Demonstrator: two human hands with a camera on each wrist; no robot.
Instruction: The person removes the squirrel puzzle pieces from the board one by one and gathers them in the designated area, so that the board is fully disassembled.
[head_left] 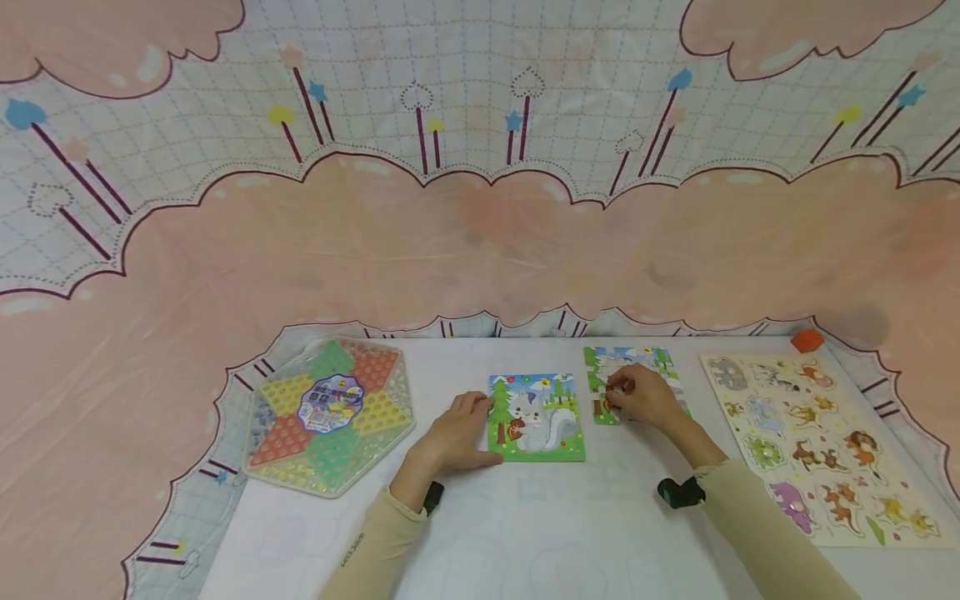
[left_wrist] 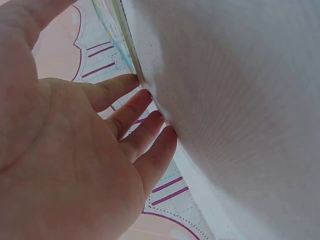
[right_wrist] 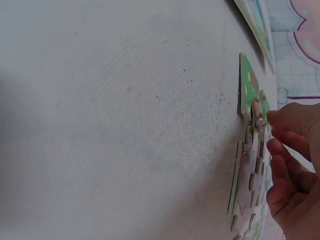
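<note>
Nearest, I note the left hand lying flat, fingers straight, against the left edge of the squirrel puzzle on the white surface. Beyond it, the right hand has fingers curled, pinching a puzzle piece on the second puzzle. Farther left lies a hexagonal game board.

Head view above, wrist views table-level.

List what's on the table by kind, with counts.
Jigsaw puzzles: 2 (squirrel puzzle, half-built puzzle)
Animal peg board: 1
Hexagonal game board: 1
Orange block: 1
Total: 5
</note>
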